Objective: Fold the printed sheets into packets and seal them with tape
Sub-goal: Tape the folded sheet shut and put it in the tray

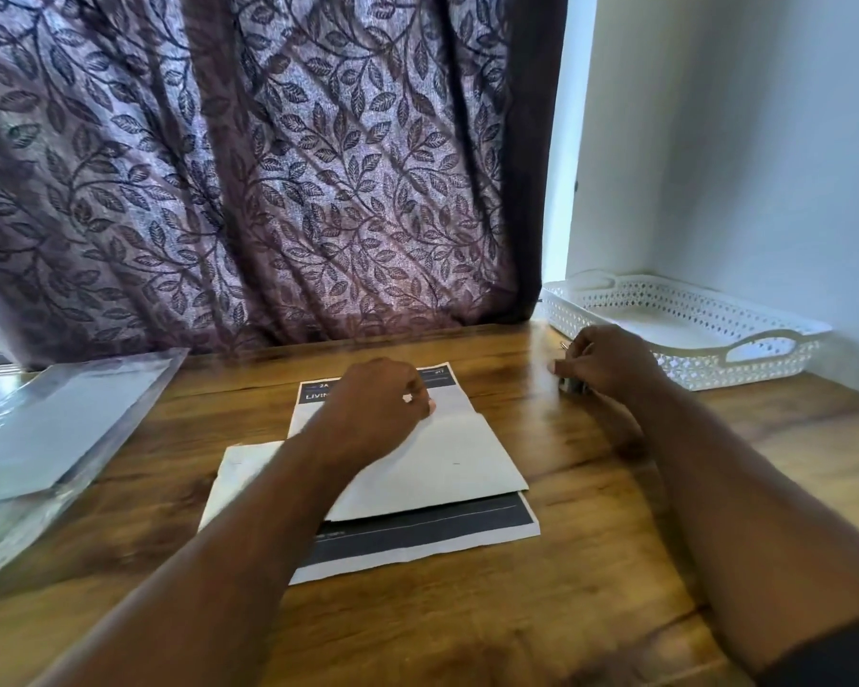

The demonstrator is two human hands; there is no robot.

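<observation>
A printed sheet [432, 533] with dark bands lies in the middle of the wooden table [541, 612], its lower part folded up into a white flap [447, 468]. My left hand [373, 409] rests on the flap's upper edge with curled fingers pressing the paper down. To the right of the sheet, my right hand [606, 361] grips a small dark object [574, 386] on the table, likely a tape dispenser; most of it is hidden under the fingers.
A white perforated tray [745, 369] stands at the back right against the wall. A clear plastic sleeve holding white sheets [60, 428] lies at the left edge. A leaf-patterned curtain [269, 166] hangs behind the table.
</observation>
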